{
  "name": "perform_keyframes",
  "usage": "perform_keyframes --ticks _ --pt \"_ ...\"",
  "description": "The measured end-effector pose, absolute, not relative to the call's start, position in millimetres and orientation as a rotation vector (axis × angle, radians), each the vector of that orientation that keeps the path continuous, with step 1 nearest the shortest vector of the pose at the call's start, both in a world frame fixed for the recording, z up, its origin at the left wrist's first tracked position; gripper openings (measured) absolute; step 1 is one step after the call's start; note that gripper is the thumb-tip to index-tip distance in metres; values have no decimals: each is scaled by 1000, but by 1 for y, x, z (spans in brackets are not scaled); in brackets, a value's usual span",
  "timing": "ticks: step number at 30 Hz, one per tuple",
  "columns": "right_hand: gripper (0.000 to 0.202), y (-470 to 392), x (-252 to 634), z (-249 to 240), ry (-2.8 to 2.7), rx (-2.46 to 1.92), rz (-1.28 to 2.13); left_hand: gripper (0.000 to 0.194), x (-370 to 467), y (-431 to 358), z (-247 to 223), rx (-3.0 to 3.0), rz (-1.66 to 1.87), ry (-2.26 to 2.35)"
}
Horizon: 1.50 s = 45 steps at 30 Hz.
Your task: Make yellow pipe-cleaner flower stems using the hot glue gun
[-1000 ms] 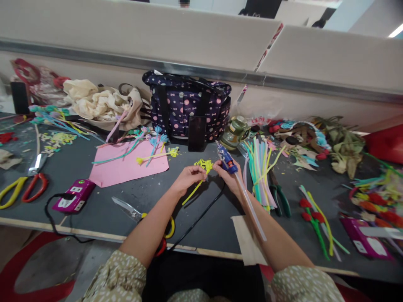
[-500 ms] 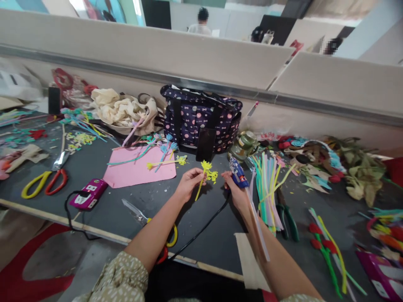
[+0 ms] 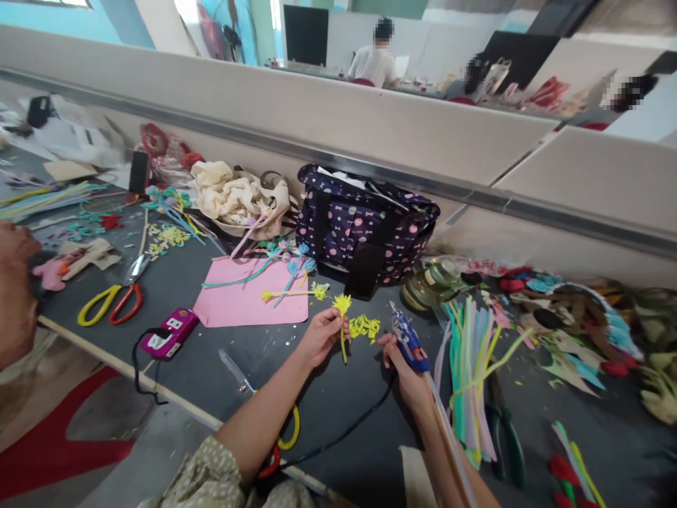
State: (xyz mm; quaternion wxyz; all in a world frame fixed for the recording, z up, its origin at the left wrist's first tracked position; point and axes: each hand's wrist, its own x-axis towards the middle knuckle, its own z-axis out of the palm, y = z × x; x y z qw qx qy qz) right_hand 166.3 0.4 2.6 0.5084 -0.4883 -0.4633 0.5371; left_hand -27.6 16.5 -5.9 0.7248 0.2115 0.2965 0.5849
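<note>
My left hand (image 3: 325,335) pinches the thin stem of a yellow craft flower (image 3: 342,303), its head upright above my fingertips. In my right hand (image 3: 405,367) is a blue hot glue gun (image 3: 408,340), nozzle pointing up and away, with a long clear glue stick (image 3: 449,437) running back along my forearm. The nozzle is apart from the flower. A small heap of yellow petal pieces (image 3: 364,327) lies on the dark table between my hands. Scissors (image 3: 288,423) with yellow and red handles lie partly hidden under my left forearm.
Pink sheet (image 3: 254,310) with finished stems lies left of my hands. Behind stand a patterned bag (image 3: 338,219), a black phone (image 3: 364,271) and a glass jar (image 3: 434,282). Bundled pastel stems (image 3: 470,381) and green-handled pliers (image 3: 505,437) lie right. A co-worker's arm (image 3: 15,296) shows at left.
The camera view has swung left, so the table's things sit further right. A co-worker's arm has come into view at the left edge. Both hands keep their holds.
</note>
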Motion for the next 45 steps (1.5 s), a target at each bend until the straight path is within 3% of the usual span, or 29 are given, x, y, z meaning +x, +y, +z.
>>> perform_keyframes --ticks 22,45 --pt "22 -1 169 -7 -1219 -1378 1331 31 -39 25 -9 216 1355 635" --pt "33 7 169 -8 -1051 -1317 1372 30 -34 32 -19 529 1539 836"
